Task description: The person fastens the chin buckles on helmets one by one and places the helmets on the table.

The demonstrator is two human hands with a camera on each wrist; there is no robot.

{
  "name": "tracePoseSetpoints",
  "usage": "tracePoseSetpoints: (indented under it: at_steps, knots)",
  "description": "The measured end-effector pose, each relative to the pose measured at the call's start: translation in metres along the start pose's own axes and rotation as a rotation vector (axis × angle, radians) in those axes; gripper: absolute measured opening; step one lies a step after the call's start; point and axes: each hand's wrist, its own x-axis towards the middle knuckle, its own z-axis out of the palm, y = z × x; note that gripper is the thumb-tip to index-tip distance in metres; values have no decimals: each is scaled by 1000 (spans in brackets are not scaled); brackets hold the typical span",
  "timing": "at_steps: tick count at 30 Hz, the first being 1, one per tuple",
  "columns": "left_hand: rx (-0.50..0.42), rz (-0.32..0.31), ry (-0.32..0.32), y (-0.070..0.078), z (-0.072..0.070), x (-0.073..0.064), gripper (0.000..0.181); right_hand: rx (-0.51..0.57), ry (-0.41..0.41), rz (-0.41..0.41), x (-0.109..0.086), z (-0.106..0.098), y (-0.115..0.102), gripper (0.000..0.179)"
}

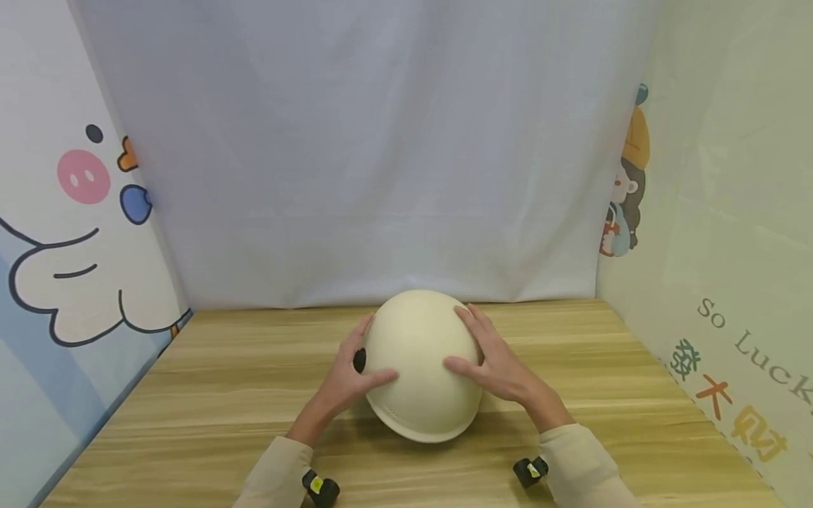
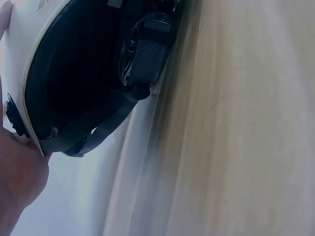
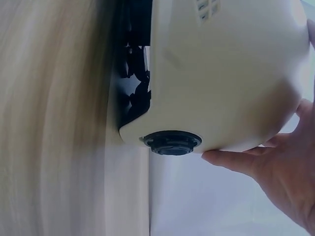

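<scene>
A cream-white helmet (image 1: pixel 419 360) is held between both hands over the wood-grain table. My left hand (image 1: pixel 343 381) grips its left side, thumb on the dome and fingers reaching down the far side by a black side fitting (image 1: pixel 360 360). On the right, my right hand (image 1: pixel 502 363) spreads over the shell, thumb toward the middle. In the left wrist view, the raised rim shows the dark inside and black webbing straps (image 2: pixel 147 54). The right wrist view shows a round black fitting (image 3: pixel 172 141) near the rim and small vent slots (image 3: pixel 206 7). The palms are partly hidden.
The wood-grain tabletop (image 1: pixel 222 409) spreads out around the helmet. Behind it hangs a white cloth (image 1: pixel 381 155). Printed cartoon panels stand at the left (image 1: pixel 82 268) and right (image 1: pixel 705 212). Small black devices (image 1: pixel 320 488) sit at both wrists.
</scene>
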Motion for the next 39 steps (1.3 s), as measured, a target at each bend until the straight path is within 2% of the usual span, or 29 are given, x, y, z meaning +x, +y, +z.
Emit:
tracePoseSetpoints:
  at_steps: [4,7,12,17,24,29,33,39]
  knots:
    - [-29,-64,20,-2,-1,1,92,-5,7,-9,1,0,1,82]
    - [-29,-64,9,-5,-2,2,92,-6,10,-11,2,0,2,82]
    - [-14,-23,-14,-5,-1,4,91,3,20,-14,2,0,3,82]
    - [1,2,-5,-1,1,4,91,2,26,-13,1,0,4,81]
    - [-40,-8,-14,1,0,2,91,21,52,-15,1,2,5,77]
    - [-105,-31,-32,-1,-1,0,90,42,77,-17,1,5,5,76]
    - [-139,-27,4,0,0,2,89,53,92,-31,2,6,3,77]
    - [-122,-29,91,8,5,4,83,49,106,-68,1,3,2,76]
